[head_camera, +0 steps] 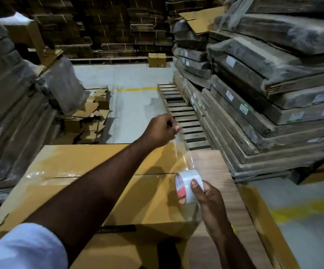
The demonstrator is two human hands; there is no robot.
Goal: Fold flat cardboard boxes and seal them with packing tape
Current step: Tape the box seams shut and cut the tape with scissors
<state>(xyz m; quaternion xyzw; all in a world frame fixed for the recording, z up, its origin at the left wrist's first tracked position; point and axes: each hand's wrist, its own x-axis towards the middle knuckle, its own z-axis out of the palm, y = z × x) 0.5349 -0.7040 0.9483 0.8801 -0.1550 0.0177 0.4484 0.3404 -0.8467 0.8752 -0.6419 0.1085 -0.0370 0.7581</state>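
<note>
A folded brown cardboard box (75, 162) fills the near middle, its top flaps closed along a centre seam with clear tape on the left part. My right hand (207, 197) grips a roll of clear packing tape (188, 186) above the box's right end. My left hand (161, 131) reaches across past the box's far right corner and pinches the free end of the tape strip (180, 152), which stretches taut from the roll up to my fingers.
A wood-grain board (225, 191) lies to the right of the box. Wrapped stacks of flat cardboard (274, 94) rise at the right, more stacks at the left (7, 113). A wooden pallet (182, 115) and loose boxes (91, 121) sit on the grey floor ahead.
</note>
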